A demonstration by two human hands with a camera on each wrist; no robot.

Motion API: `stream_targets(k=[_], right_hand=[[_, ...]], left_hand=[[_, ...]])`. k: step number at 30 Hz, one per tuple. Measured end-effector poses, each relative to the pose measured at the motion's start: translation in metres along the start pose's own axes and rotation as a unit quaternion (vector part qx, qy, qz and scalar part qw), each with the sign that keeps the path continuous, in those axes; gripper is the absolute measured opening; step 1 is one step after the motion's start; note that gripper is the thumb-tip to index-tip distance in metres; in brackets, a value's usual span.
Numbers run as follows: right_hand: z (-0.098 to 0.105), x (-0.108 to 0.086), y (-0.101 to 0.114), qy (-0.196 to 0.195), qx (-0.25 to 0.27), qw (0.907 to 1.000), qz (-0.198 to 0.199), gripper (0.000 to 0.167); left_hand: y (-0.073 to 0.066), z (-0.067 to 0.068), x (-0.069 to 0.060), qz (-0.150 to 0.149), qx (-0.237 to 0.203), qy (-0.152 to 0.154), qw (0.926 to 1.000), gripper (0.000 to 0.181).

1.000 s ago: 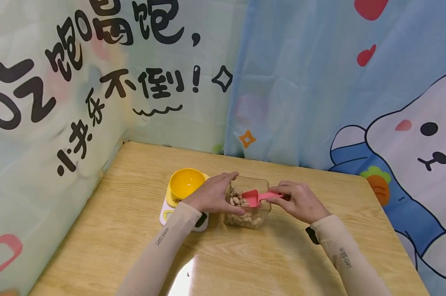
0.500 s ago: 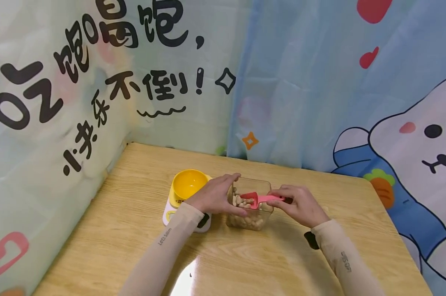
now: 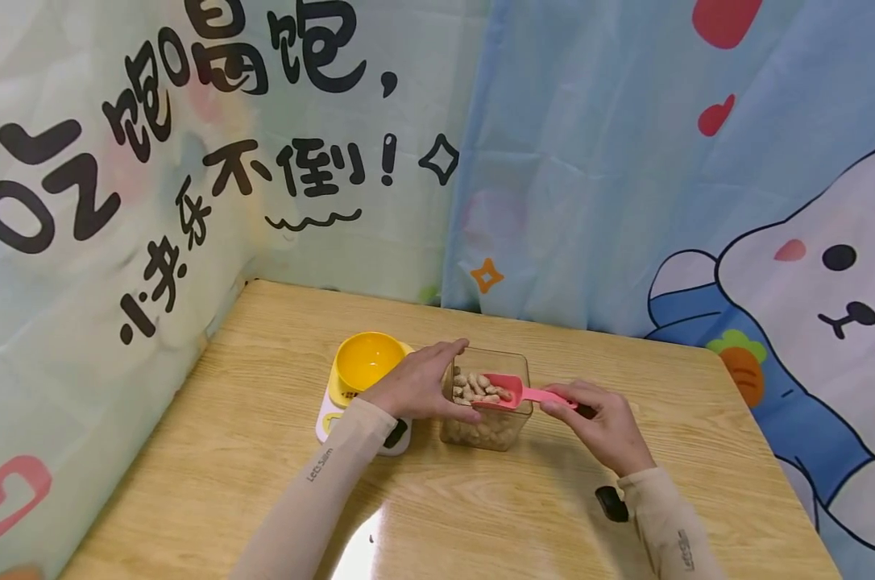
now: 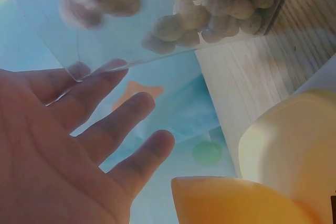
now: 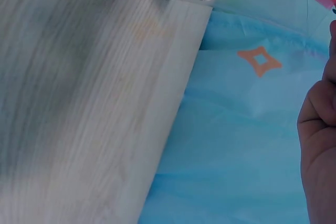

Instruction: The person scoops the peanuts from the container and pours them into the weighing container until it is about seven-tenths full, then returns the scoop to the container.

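Your right hand point(image 3: 606, 427) pinches the pink scoop point(image 3: 532, 394), perhaps level to keep peanuts point(image 3: 477, 387) aboard; your left hand point(image 3: 417, 387), fingers spread, touches the clear container point(image 3: 497, 362), likely steadying it toward the far edge of the tabletop point(image 3: 495, 515), near the yellow bowl point(image 3: 369, 362).

- Round yellow bowl point(image 3: 369, 361) on white-and-yellow base point(image 3: 338, 393)
- Clear square plastic container point(image 3: 495, 361) right of both
- Beige peanuts point(image 3: 470, 387) in container and pink plastic scoop point(image 3: 522, 393)
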State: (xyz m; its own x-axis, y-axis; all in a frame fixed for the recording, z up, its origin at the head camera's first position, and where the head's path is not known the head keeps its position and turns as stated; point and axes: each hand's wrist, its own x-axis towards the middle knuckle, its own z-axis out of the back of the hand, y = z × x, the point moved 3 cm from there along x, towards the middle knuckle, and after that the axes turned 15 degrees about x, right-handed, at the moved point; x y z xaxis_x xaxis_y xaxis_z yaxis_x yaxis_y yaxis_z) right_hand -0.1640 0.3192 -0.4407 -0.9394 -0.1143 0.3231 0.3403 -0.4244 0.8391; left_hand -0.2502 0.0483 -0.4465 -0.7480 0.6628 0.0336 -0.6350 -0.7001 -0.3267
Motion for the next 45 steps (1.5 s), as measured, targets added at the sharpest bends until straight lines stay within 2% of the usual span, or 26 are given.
stream_targets(k=[6, 11, 19, 25, 32, 38, 41, 45], right_hand=[[0.000, 0.000, -0.005, -0.006, 0.005, 0.9999, -0.009, 0.026], [0.000, 0.001, -0.008, -0.009, -0.015, 0.9997, -0.019, 0.026], [0.001, -0.001, -0.012, -0.001, -0.010, 0.9991, -0.042, 0.030], [0.000, -0.001, -0.011, -0.006, -0.013, 0.9992, -0.038, 0.031], [-0.002, -0.002, -0.013, -0.006, -0.001, 0.9990, -0.043, 0.032], [-0.003, -0.002, -0.014, -0.010, -0.014, 0.9990, -0.042, 0.030], [-0.004, -0.001, -0.013, -0.010, -0.018, 0.9990, -0.039, 0.030], [-0.005, 0.001, -0.011, -0.007, -0.013, 0.9992, -0.037, 0.028]], left_hand=[[0.002, 0.001, 0.000, -0.001, -0.006, -0.001, 1.0000, 0.120], [0.002, 0.002, -0.003, -0.008, -0.003, -0.004, 1.0000, 0.121], [-0.001, 0.006, -0.017, -0.019, 0.031, -0.036, 0.9987, 0.114], [0.006, 0.017, -0.028, -0.012, 0.049, -0.068, 0.9964, 0.111], [0.028, 0.030, -0.046, 0.008, 0.069, -0.112, 0.9913, 0.104], [0.059, 0.037, -0.063, 0.052, 0.080, -0.141, 0.9853, 0.102], [0.074, 0.038, -0.071, 0.078, 0.071, -0.139, 0.9846, 0.104], [0.090, 0.033, -0.080, 0.119, 0.043, -0.114, 0.9854, 0.112]])
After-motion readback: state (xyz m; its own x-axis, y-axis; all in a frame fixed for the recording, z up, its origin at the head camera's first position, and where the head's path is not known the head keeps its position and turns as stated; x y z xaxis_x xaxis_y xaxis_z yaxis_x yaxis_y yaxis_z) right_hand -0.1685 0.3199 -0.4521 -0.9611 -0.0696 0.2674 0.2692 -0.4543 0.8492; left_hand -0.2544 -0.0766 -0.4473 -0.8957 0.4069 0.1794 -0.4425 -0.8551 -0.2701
